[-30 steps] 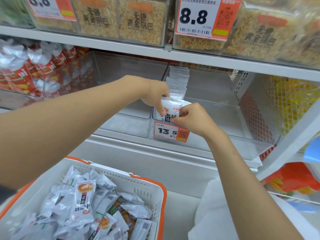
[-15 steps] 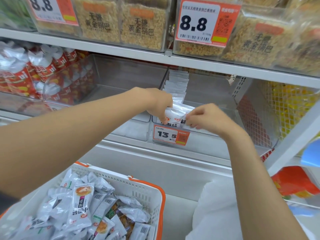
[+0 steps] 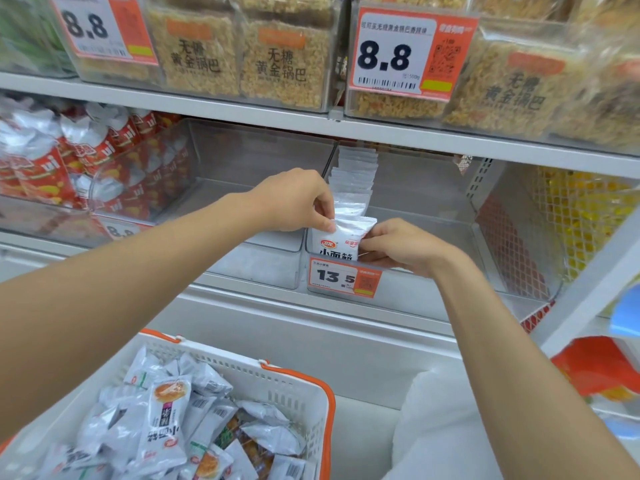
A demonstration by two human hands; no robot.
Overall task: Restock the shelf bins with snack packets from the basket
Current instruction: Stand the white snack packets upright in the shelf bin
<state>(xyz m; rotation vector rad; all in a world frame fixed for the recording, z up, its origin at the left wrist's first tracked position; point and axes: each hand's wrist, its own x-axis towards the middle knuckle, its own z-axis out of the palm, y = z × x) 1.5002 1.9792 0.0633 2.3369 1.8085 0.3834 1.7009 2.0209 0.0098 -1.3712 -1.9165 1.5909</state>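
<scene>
Left hand pinched the top-left corner of a white packet, thumb and forefinger on the seal. Right hand gripped the same packet's right edge, fingers curled round it. So both hands were grasping one packet.

The packet stood upright at the very front of the clear bin on the middle shelf. Its lower part was hidden behind the bin's front wall and the orange 13.5 price tag. Behind it was a row of white packets, all upright, lined along the bin's left wall toward the back.

The basket, white with an orange rim, sat low left, partly under the left forearm. It held a loose heap of silver-white packets, some with orange print.

The neighbouring clear bin sat just left of the first one, side by side. Further left were red-and-silver packs. On the upper shelf were clear boxes of golden rice-crust snack, with an 8.8 tag on the front. Far right, yellow goods sat behind white mesh. Couldn't tell what the soft white shape at lower right was.
</scene>
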